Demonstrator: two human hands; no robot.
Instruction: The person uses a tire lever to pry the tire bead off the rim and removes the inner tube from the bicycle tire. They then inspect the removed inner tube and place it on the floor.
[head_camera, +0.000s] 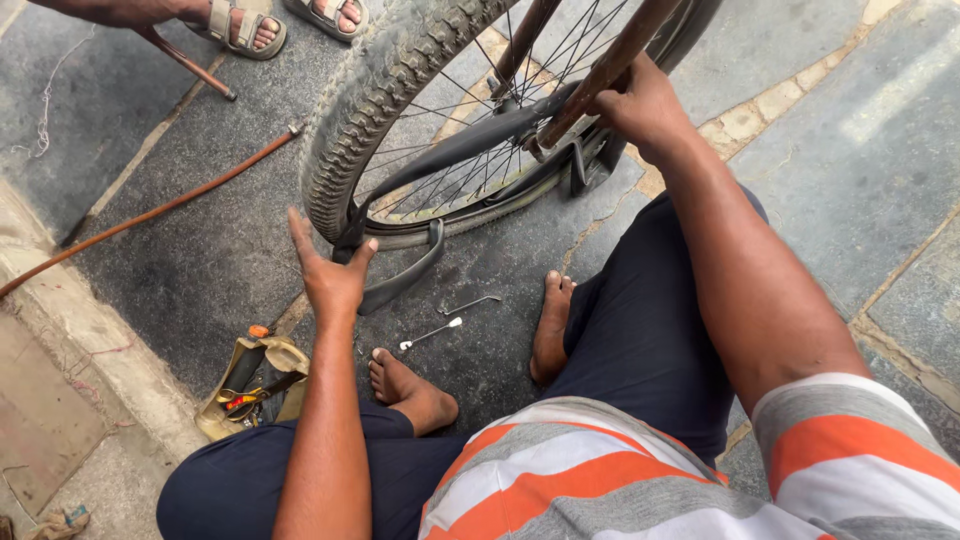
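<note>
A bicycle wheel (380, 95) with a knobbly black tyre stands on the stone floor in front of me. My left hand (328, 268) is spread open against the lower rim and the black mudguard (405, 275), fingers apart. My right hand (640, 105) is closed around the brown frame stay (600, 75) near the wheel hub. I am squatting, bare feet (415, 390) on the floor below the wheel. Two thin metal tyre levers (448, 318) lie on the ground between my feet and the tyre.
An open tan tool pouch (250, 385) with small tools lies at the lower left. A long brown rod (150, 212) crosses the floor at left. Another person's sandalled feet (285, 22) stand at the top. A raised kerb (90, 350) runs along the left.
</note>
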